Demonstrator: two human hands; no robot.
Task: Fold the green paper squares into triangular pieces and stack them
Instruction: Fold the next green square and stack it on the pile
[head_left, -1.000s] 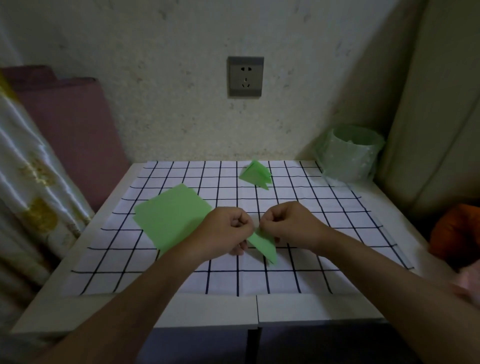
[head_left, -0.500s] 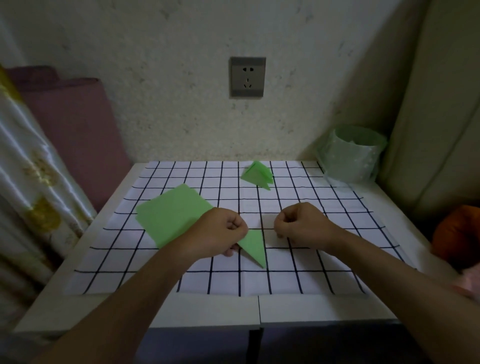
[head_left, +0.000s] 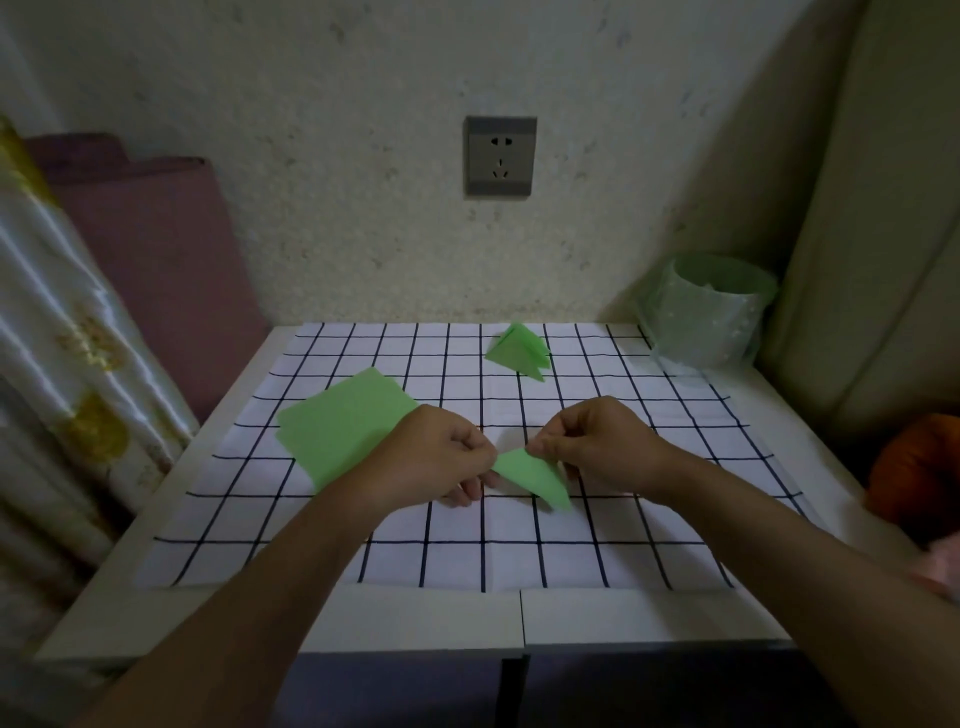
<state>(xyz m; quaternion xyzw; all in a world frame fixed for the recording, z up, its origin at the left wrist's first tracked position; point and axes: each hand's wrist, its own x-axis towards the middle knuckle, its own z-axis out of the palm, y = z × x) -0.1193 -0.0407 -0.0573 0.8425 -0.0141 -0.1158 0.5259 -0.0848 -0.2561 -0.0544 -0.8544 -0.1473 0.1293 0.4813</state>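
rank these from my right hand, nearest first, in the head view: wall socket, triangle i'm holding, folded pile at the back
1. Folded triangle: pinched by the right hand itself, front centre.
2. Pile of folded triangles: back centre of the checked cloth.
3. Wall socket: up on the wall behind the table.

White table (head_left: 415, 618): flat top, with a vertical seam in the near edge at 6 o'clock. A white cloth with a dark grid (head_left: 467, 564) lies flat on it and covers most of the top; bare margins show at 6 and 9 o'clock. On the cloth:
- flat green paper squares (head_left: 337, 426), at 10 o'clock;
- stacked folded green triangles (head_left: 517, 353), at 12 o'clock.

A pale green container (head_left: 711, 322) stands at 2 o'clock, in the far corner just beside the cloth.
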